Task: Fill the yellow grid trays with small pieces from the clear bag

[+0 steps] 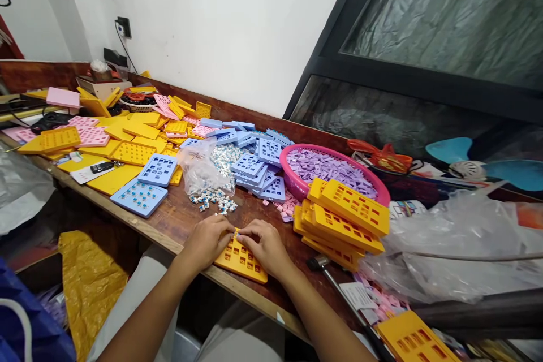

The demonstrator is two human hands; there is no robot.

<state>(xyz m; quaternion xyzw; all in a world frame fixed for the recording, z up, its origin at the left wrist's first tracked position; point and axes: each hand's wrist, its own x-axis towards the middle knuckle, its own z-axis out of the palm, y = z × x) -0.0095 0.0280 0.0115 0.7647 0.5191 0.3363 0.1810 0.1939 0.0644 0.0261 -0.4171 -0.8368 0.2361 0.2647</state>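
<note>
A yellow plastic panel with rows of square holes (242,260) lies flat at the table's front edge. Over its far edge, my left hand (208,239) and my right hand (263,242) meet, fingertips pinched together. Between them shows a small blue-and-white piece, partly covered by the fingers; both hands appear to touch it. Just beyond, a heap of similar small blue-and-white pieces (216,201) spills from a clear plastic bag (199,167). To the left rests a light blue panel (139,197) with several such pieces set in its holes.
Stacked yellow panels (343,218) stand to the right, near a pink basket (292,181) of purple pieces. A hammer (335,283) lies by my right forearm. Light blue panels (254,167) are piled behind, yellow and pink ones at the left. Plastic bags (445,243) cover the far right.
</note>
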